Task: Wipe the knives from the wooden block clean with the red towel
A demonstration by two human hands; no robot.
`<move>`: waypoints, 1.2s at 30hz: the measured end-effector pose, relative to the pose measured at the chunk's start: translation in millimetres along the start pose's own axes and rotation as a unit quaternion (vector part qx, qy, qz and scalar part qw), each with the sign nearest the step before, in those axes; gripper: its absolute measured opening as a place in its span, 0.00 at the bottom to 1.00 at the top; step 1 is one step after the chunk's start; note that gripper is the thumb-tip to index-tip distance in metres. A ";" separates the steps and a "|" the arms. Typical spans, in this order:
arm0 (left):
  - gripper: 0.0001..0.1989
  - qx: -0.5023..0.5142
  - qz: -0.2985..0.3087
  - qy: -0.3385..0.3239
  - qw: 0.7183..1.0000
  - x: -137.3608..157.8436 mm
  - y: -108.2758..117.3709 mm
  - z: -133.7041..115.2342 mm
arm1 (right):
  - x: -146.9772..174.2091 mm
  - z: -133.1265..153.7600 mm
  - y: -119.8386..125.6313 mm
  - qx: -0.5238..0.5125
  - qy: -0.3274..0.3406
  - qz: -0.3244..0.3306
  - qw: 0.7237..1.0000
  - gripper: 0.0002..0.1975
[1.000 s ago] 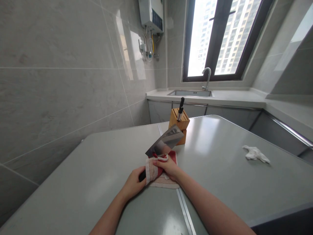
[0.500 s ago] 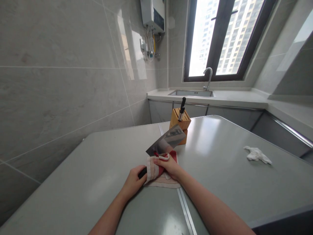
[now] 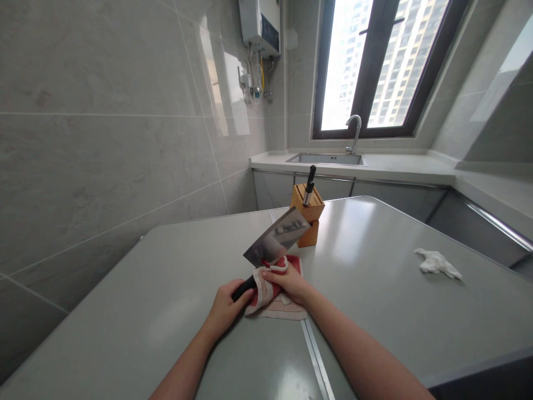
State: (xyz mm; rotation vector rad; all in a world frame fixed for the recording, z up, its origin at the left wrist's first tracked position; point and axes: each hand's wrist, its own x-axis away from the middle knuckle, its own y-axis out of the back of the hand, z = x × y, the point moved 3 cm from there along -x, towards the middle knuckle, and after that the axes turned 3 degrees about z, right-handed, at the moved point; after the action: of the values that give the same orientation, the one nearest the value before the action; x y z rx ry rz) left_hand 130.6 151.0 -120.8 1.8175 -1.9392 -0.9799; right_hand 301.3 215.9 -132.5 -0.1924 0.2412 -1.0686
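Note:
My left hand (image 3: 228,303) is closed around the black handle of a cleaver (image 3: 278,236). Its broad steel blade points up and to the right, above the table. A red and white cloth (image 3: 266,293) is folded over the lower part of the cleaver, where handle and blade meet. My right hand (image 3: 290,282) grips this cloth, thumb on top and the other fingers hidden beneath. Part of the cloth hangs down to the table. Just behind the blade tip stands a wooden knife block (image 3: 308,236) with black-handled tools (image 3: 310,186) in it.
A crumpled white cloth or tissue (image 3: 437,264) lies on the grey table (image 3: 166,278) at the right. A metal strip (image 3: 315,355) runs across the tabletop. Beyond are a counter with a sink (image 3: 328,159) and tap (image 3: 355,133). A tiled wall (image 3: 104,166) rises at the left.
The cleaver has shifted slightly left and toward me, with my left hand. More of its black handle shows beside the cloth. My right hand has barely moved.

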 end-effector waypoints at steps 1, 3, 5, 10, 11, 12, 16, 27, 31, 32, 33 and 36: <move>0.14 0.001 -0.002 0.001 1.000 0.1 0.0 0.5 | -0.1 -0.6 0.2 0.005 0.001 -0.001 1.000 0.24; 0.14 0.004 -0.004 0.002 1.000 0.2 -0.1 1.4 | -0.2 -1.7 0.3 0.014 0.001 0.001 1.000 0.25; 0.14 0.008 -0.004 0.002 1.000 0.3 -0.4 2.1 | -0.3 -2.2 0.6 0.020 0.002 0.002 1.000 0.25; 0.14 0.010 -0.006 0.001 1.000 0.1 -0.5 2.8 | -0.8 -3.3 1.8 0.023 0.006 0.003 1.000 0.26; 0.14 0.011 -0.006 0.001 1.000 0.0 -0.3 2.8 | -0.9 -3.7 2.2 0.023 0.005 0.002 1.000 0.26; 0.14 0.011 -0.008 0.002 1.000 -0.1 -0.1 2.7 | -1.0 -4.1 2.5 0.024 0.003 0.001 1.000 0.26; 0.15 0.008 -0.015 0.007 1.000 0.0 1.0 1.8 | -0.8 -4.2 2.4 0.025 -0.007 0.005 1.000 0.26; 0.15 0.020 -0.048 0.009 0.999 -0.5 4.6 1.0 | 0.2 -2.5 2.8 0.053 -0.014 0.010 0.998 0.23; 0.15 0.013 -0.050 0.008 0.999 -0.2 4.2 2.4 | -0.1 -3.3 3.2 0.081 -0.026 0.035 0.996 0.19; 0.15 0.015 -0.043 0.006 0.999 -0.2 3.8 2.4 | -0.2 -2.6 3.0 0.086 -0.025 0.041 0.995 0.19; 0.15 0.019 -0.034 0.005 0.999 -0.2 3.4 2.1 | -0.1 -1.6 2.7 0.089 -0.022 0.044 0.995 0.18; 0.15 0.023 -0.010 -0.004 1.000 0.1 2.1 -0.4 | 0.6 2.2 0.6 0.076 -0.011 0.053 0.996 0.20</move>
State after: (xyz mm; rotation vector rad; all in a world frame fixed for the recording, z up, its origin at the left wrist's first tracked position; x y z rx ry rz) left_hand 129.2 150.7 -119.2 1.8646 -1.9666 -0.9585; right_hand 302.7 215.8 -130.6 -0.0547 0.1475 -0.9741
